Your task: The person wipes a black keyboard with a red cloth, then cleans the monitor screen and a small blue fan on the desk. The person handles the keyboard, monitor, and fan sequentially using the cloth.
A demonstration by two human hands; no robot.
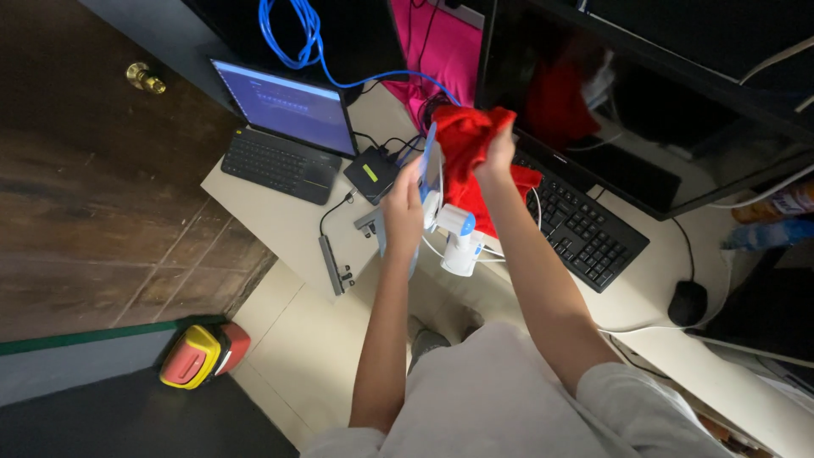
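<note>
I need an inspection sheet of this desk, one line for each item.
Surface: pale desk, crowded with electronics.
Job's things: red cloth pressed on a tablet-like screen.
Clutter: white and blue spray bottle, two black keyboards, mouse, small black box.
Hands: left hand holds the screen; right hand has its grip on the cloth.
Cables: blue cable, thin black leads by the box.
Surroundings: lit laptop screen, dark monitor, red and yellow object on the floor.
</note>
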